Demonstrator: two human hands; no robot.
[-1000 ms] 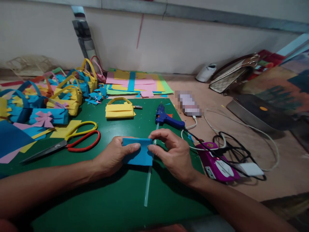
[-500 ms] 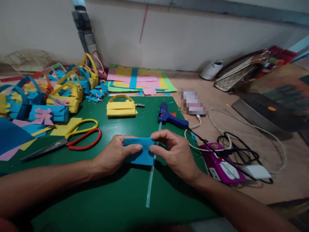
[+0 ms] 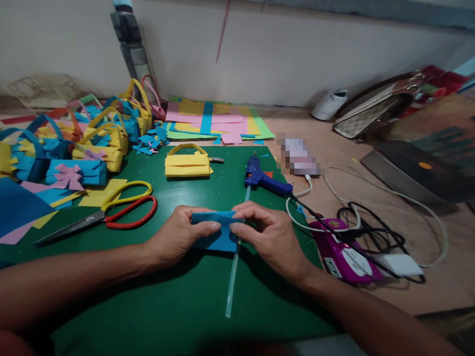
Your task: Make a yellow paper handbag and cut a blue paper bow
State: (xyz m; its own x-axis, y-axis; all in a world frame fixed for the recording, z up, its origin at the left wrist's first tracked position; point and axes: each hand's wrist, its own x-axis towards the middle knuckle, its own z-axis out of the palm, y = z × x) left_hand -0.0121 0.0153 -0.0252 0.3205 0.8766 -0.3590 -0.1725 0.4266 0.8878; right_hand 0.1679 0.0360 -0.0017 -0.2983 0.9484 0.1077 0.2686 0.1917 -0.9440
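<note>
A folded piece of blue paper point(image 3: 213, 241) is held up between both hands over the green board point(image 3: 148, 301). My left hand point(image 3: 183, 231) grips its left side, thumb on the near face. My right hand point(image 3: 265, 232) pinches the right edge between thumb and fingers. Below and behind the paper's right edge runs a clear glue stick point(image 3: 232, 287), its far end in a blue glue gun point(image 3: 265, 178). Beyond the paper stands a small yellow paper bag point(image 3: 187, 165) with a handle. Scissors point(image 3: 131, 212) with yellow and red handles lie left of my left hand.
Several finished paper bags point(image 3: 77, 173) crowd the left. Coloured paper sheets point(image 3: 222, 118) are stacked at the back. To the right are a phone point(image 3: 300, 157), a magenta power strip point(image 3: 349, 259), tangled cables and a dark case point(image 3: 419, 170).
The top edge of the blue paper now looks slightly more curled toward me. Both hands keep their hold; the whole view has shifted a little.
</note>
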